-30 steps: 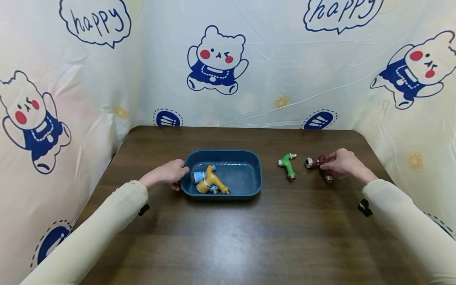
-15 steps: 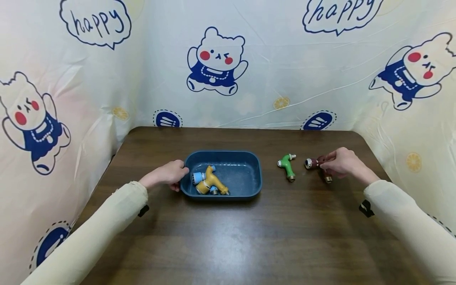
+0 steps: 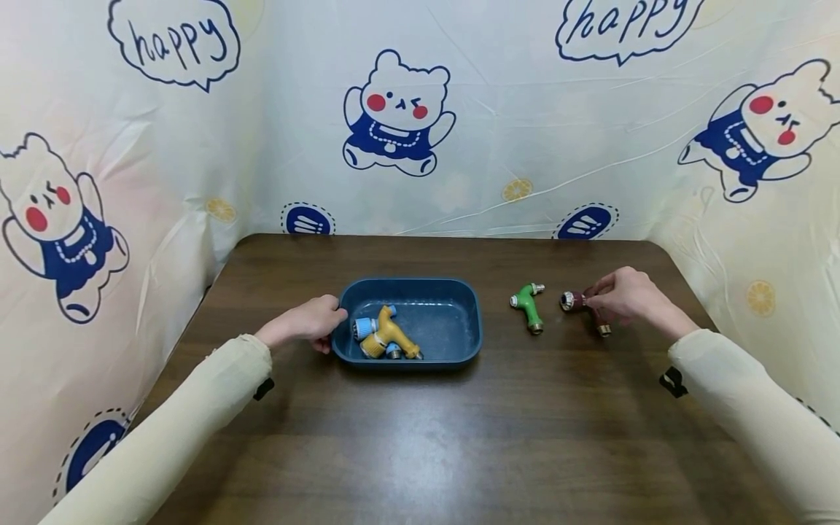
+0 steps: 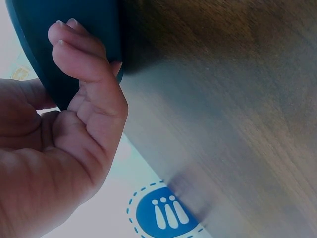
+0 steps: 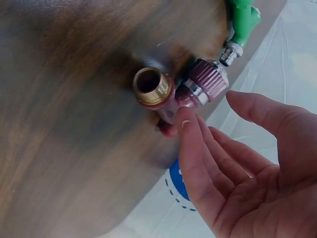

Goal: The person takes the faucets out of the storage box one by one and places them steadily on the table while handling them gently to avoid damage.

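My left hand (image 3: 316,321) grips the left end of a dark blue plastic tub (image 3: 474,324), thumb at the rim and fingers curled against its outer wall (image 4: 32,34). A yellow tap (image 3: 392,332) lies in the tub over a light blue tap (image 3: 365,327), which is partly hidden. At the right, my right hand (image 3: 626,295) is over a maroon tap (image 3: 574,300) with a ribbed knob and brass threaded end (image 5: 159,89). In the right wrist view the thumb stands apart from the fingers, and the fingertips are beside the tap's body. Whether they touch it cannot be told.
A green tap (image 3: 529,308) lies on the brown wooden table (image 3: 420,437) between the tub and the maroon tap. Printed cloth (image 3: 512,109) hangs behind the table and along both sides.
My right hand has risen very slightly over the maroon tap, which stays in place on the table. The left hand and the tub have not moved.
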`<state>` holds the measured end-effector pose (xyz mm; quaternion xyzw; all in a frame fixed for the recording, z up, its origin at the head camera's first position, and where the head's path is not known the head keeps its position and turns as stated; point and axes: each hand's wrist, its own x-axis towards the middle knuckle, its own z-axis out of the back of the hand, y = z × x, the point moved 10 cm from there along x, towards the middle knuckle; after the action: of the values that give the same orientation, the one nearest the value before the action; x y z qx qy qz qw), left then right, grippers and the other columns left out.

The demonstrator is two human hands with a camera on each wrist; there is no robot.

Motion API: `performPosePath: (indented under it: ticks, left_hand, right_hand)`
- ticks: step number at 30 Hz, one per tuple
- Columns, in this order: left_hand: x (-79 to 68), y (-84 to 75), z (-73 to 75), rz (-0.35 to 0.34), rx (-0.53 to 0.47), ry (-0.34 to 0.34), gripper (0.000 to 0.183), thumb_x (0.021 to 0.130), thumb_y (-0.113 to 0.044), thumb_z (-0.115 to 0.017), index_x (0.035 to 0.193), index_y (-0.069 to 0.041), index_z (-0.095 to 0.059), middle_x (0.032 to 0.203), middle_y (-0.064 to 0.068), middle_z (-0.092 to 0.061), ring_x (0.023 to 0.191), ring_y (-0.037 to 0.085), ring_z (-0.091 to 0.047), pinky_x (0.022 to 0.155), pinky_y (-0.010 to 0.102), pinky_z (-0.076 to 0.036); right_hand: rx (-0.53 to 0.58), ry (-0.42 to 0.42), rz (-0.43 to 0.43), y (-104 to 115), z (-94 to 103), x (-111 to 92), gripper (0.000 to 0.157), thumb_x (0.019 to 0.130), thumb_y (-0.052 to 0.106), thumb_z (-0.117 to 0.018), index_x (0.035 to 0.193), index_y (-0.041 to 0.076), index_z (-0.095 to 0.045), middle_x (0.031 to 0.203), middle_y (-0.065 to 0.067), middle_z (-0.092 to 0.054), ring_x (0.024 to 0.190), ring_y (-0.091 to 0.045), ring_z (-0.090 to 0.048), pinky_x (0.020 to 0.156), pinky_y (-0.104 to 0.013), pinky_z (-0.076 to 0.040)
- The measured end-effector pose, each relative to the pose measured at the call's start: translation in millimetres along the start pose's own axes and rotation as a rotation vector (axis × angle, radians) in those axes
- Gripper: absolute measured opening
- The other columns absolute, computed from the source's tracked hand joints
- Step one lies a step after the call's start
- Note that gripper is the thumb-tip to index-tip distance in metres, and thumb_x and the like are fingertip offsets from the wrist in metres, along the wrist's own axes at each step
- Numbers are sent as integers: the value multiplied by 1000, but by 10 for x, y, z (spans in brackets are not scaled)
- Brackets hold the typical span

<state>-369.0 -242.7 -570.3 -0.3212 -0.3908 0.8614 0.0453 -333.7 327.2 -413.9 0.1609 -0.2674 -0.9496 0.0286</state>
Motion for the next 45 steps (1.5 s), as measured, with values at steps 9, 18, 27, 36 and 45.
performPosePath:
  ticks: [9, 18, 27, 36, 45]
  left_hand:
    - [-4, -22, 15, 2, 13, -4, 34, 110, -29, -50, 120, 3, -55, 88, 27, -67, 65, 41, -73, 59, 52, -63]
    - [-366, -454, -68, -35, 152, 2, 32, 112, -26, -38, 112, 2, -54, 80, 18, -64, 61, 28, -72, 54, 40, -62]
    - [-114, -152, -20, 2, 60, 1, 30, 111, -26, -45, 118, 3, -54, 81, 20, -66, 62, 33, -72, 55, 43, -63]
    - [-592, -691, -123, -21, 166, 8, 31, 112, -19, -39, 120, 10, -50, 82, 20, -64, 61, 27, -71, 56, 38, -62]
    - [-160, -182, -31, 46, 91, -23, 32, 111, -28, -44, 121, 1, -55, 85, 22, -68, 65, 35, -74, 57, 45, -64]
  right_hand:
    - [-60, -26, 31, 162, 32, -2, 37, 96, 26, -75, 115, -5, -73, 92, -11, -76, 69, -19, -68, 58, -39, -61]
    - [-153, -57, 51, 343, 70, -9, 46, 93, 30, -78, 119, -7, -71, 93, -11, -75, 75, -23, -67, 67, -42, -58]
    - [-92, -15, 47, 469, -3, -23, 49, 96, 26, -76, 127, -10, -67, 89, -12, -76, 72, -22, -73, 61, -34, -59]
    - [-116, -2, 61, 601, -54, -51, 50, 96, 26, -74, 130, -10, -66, 85, -10, -76, 72, -22, -74, 60, -36, -60]
    - [-140, -25, 91, 701, -69, -97, 50, 95, 27, -76, 129, -9, -67, 98, -15, -76, 66, -14, -68, 56, -36, -57]
